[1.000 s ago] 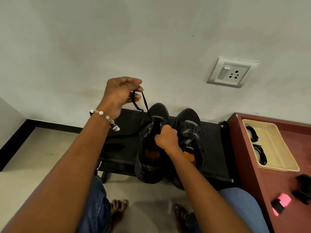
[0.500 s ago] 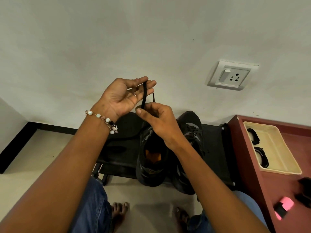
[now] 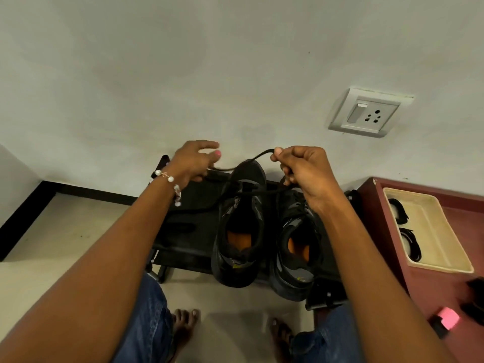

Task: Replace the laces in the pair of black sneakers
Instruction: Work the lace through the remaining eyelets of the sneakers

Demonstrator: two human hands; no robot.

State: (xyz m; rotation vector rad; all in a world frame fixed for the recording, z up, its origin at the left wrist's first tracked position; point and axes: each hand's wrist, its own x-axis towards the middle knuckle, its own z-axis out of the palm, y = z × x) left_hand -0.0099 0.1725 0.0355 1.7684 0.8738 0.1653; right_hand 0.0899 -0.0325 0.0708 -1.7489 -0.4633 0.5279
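Note:
Two black sneakers stand side by side on a low black stand (image 3: 188, 247), toes toward the wall: the left sneaker (image 3: 241, 231) and the right sneaker (image 3: 296, 247), both with orange insoles. A black lace (image 3: 251, 161) stretches between my hands above the shoes and runs down to the left sneaker's eyelets. My right hand (image 3: 303, 171) pinches the lace between thumb and forefinger. My left hand (image 3: 195, 161), with a bead bracelet on the wrist, holds the lace's other part in curled fingers.
A maroon cabinet (image 3: 419, 284) stands at the right, carrying a cream tray (image 3: 434, 226) with coiled black laces (image 3: 412, 244) and a pink-and-black object (image 3: 447, 319). A wall socket (image 3: 366, 113) sits above. My knees and bare feet are below the stand.
My hands have moved apart, drawing the lace out sideways above the shoes. My left hand turned from palm-up to knuckles-up and dropped lower; my right hand moved right.

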